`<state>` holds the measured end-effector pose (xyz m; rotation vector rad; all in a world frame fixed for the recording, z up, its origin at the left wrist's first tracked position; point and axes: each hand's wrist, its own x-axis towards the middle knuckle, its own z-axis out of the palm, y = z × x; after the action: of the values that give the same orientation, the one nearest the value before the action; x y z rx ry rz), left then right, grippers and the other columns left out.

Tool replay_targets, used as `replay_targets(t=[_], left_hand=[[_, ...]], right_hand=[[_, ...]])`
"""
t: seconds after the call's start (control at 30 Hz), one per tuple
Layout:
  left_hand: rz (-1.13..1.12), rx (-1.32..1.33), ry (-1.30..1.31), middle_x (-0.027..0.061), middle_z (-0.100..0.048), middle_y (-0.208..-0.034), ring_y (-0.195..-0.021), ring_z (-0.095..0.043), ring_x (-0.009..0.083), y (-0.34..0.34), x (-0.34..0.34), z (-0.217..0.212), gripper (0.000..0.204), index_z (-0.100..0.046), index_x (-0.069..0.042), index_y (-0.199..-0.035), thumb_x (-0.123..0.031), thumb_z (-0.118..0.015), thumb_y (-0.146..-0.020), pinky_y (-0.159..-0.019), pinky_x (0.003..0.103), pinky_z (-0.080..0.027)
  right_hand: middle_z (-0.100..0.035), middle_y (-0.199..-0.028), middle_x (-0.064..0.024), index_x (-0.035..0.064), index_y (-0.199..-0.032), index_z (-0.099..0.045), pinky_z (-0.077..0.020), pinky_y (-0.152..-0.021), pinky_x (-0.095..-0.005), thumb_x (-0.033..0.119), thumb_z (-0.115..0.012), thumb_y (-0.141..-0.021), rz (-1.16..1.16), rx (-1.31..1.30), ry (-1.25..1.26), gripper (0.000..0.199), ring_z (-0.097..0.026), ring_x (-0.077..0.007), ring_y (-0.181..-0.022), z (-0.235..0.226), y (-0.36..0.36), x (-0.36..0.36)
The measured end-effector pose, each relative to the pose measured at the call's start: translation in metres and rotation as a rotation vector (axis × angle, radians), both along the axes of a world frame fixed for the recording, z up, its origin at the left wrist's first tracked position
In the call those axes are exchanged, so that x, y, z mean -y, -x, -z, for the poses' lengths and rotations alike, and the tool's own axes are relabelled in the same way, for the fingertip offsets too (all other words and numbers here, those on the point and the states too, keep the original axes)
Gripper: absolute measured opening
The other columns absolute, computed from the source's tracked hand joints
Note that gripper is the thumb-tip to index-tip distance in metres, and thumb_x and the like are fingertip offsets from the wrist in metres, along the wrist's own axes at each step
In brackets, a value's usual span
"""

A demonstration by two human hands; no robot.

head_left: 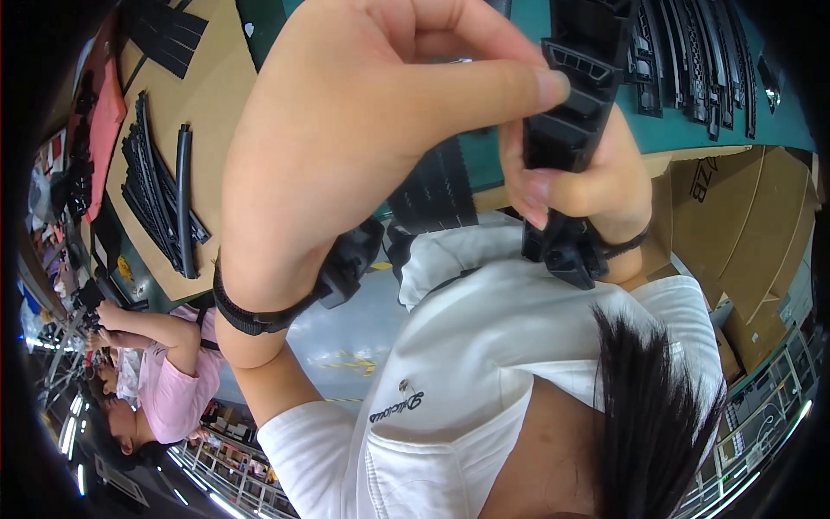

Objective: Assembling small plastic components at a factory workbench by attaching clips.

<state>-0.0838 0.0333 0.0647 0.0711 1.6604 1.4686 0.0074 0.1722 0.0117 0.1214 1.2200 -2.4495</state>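
Note:
A long black moulded plastic trim piece [566, 130] with ribbed recesses stands nearly upright in front of me, its upper end cut off by the picture's edge. My right hand [609, 177] is closed round its lower part, thumb across the front. Coming from the left, my left hand [354, 104] pinches at the piece's left edge, thumb tip pressed on a slotted section. Whether a smaller part sits between those fingertips is hidden. Black straps with small devices are on both wrists; the left strap [259, 320] shows plainly.
Several long black trim strips [692, 65] lie on the green bench at the right. More thin black strips [160, 190] rest on cardboard [220, 104] at the left. A black perforated sheet [441, 186] hangs near the bench edge. Cardboard boxes [735, 225] stand right; a co-worker in pink [177, 389] works left.

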Motion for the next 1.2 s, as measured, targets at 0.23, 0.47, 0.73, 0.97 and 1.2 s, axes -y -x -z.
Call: replay_targets(t=[0.23,0.47,0.73,0.97,1.2], left_hand=[[-0.077,0.087,0.068,0.0175,-0.062,-0.085,-0.093,-0.056,0.0180,0.000,-0.004,0.000,0.047,-0.039,0.004,-0.116,0.001,-0.061,-0.074,-0.078,0.023,-0.046],[-0.153,-0.715,0.164,0.0062,-0.063,-0.078,-0.070,-0.058,0.0123,0.006,0.035,0.095,0.014,-0.062,-0.002,-0.079,-0.006,-0.067,-0.067,-0.067,0.022,-0.045],[-0.022,-1.234,0.396,0.0024,-0.059,-0.069,-0.066,-0.055,0.0174,0.007,0.017,0.110,0.015,-0.064,-0.008,-0.075,-0.010,-0.069,-0.061,-0.060,0.025,-0.044],[0.090,-1.333,0.400,0.0011,-0.060,-0.073,-0.067,-0.054,0.0173,0.008,0.006,0.102,0.015,-0.065,-0.009,-0.075,-0.011,-0.069,-0.061,-0.059,0.025,-0.043],[0.158,-1.323,0.482,0.0016,-0.059,-0.074,-0.068,-0.053,0.0201,0.010,0.004,0.105,0.011,-0.063,-0.008,-0.073,-0.008,-0.067,-0.062,-0.060,0.027,-0.042]], right_hand=[[-0.051,-0.060,-0.0065,-0.0034,-0.080,-0.050,-0.0397,-0.045,-0.0232,-0.002,-0.057,-0.063,0.025,0.048,-0.016,0.018,-0.050,-0.0124,-0.048,0.002,-0.001,-0.004],[-0.051,-0.062,-0.0068,-0.0033,-0.081,-0.050,-0.0403,-0.046,-0.0236,0.001,-0.057,-0.066,0.037,-0.009,0.020,0.016,-0.051,-0.0130,-0.048,0.020,0.003,-0.017],[-0.051,-0.063,-0.0068,-0.0032,-0.080,-0.050,-0.0412,-0.046,-0.0241,0.002,-0.056,-0.067,0.036,0.009,-0.013,0.015,-0.050,-0.0133,-0.048,0.030,0.007,-0.017],[-0.051,-0.065,-0.0070,-0.0034,-0.081,-0.050,-0.0416,-0.046,-0.0246,0.002,-0.056,-0.067,0.040,0.034,0.000,0.016,-0.050,-0.0133,-0.049,0.037,0.013,-0.016],[-0.051,-0.066,-0.0071,-0.0033,-0.081,-0.050,-0.0410,-0.046,-0.0246,0.001,-0.057,-0.068,0.073,0.049,0.040,0.016,-0.050,-0.0133,-0.049,0.040,0.017,-0.015]])
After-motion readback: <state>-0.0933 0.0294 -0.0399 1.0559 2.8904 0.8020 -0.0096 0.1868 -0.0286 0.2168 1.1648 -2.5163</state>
